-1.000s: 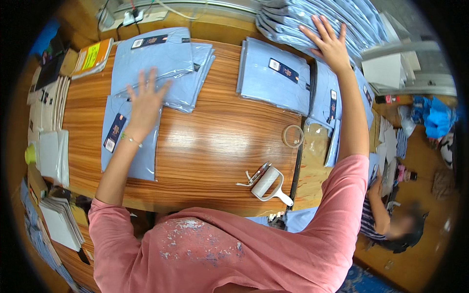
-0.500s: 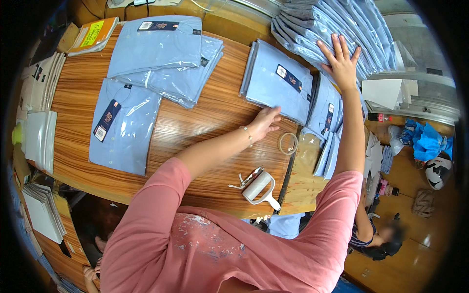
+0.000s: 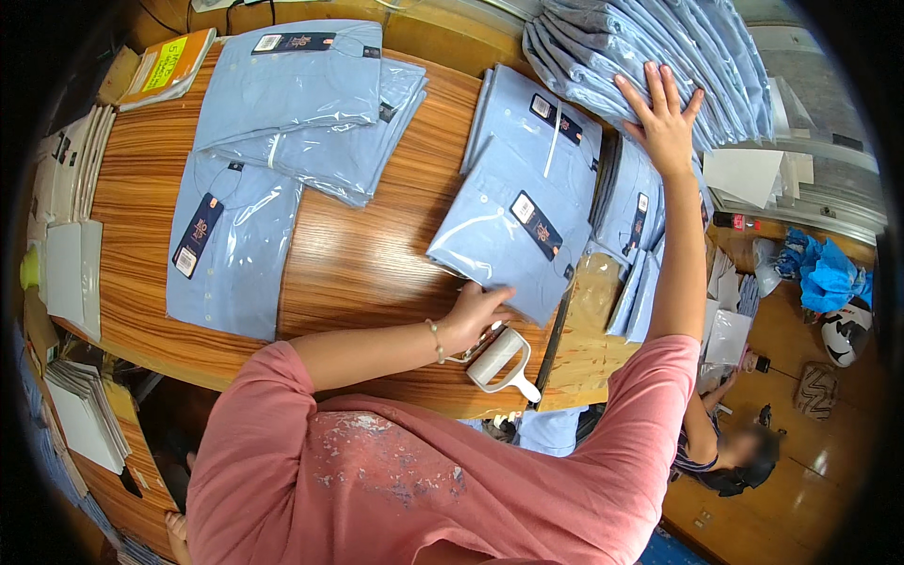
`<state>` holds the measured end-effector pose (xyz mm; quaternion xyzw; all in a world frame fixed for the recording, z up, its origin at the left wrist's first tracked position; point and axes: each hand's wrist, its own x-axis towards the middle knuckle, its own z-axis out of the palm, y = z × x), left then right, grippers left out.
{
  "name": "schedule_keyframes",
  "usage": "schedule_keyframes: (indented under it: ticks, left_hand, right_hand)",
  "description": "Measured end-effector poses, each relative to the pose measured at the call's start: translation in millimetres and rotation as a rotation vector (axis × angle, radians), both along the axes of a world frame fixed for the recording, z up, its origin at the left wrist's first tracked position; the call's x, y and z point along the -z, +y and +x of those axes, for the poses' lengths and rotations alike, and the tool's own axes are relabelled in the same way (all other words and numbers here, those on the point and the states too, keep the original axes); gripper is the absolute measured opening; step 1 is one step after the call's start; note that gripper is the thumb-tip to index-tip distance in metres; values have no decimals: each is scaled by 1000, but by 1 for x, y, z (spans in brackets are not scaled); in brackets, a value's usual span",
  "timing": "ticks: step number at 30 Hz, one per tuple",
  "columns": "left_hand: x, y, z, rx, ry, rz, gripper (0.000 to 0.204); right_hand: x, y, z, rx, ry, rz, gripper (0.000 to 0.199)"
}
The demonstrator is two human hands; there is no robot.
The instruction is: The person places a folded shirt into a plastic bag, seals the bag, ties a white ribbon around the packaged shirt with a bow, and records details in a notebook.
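A light blue folded shirt in a clear bag (image 3: pixel 499 221), with a dark tag, lies askew over the lower right of other bagged shirts (image 3: pixel 513 104). At its near edge my left hand (image 3: pixel 478 315) is closed, thumb over the plastic; the fingers underneath are partly hidden. My right hand (image 3: pixel 667 122) lies with fingers spread on the side of a tall leaning stack of bagged blue shirts (image 3: pixel 603 56). More bagged shirts (image 3: pixel 629 202) sit beside my right forearm. Just below my left hand is a white-handled lint roller (image 3: pixel 499 363).
Several bagged shirts (image 3: pixel 292 89) lie on the left of the wood-grain table (image 3: pixel 348 273), another (image 3: pixel 235 250) nearer me. Orange booklets (image 3: pixel 171 68) and stacked white packs (image 3: pixel 75 273) line the left side. Another person (image 3: pixel 706 433) is at the lower right, beyond the table.
One bagged shirt has come off the right-hand pile toward me, drawn by my left hand, and now covers the tape roll. My right hand stays on the tall stack.
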<state>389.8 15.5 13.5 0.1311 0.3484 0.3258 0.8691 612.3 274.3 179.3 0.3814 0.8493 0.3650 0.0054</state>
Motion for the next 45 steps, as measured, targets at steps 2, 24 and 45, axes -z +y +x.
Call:
schedule_keyframes:
  ticks: [2,24,45]
  left_hand:
    - [25,-12,-1,69,344,442,44]
    - [5,93,53,-254,-259,1,57]
    - [34,179,133,-572,42,-427,54]
  right_hand:
    - [3,-1,2,-10,2,1,82]
    - [-1,5,-3,-19,-19,-13,79]
    - [6,1,7,4,-24,-21,79]
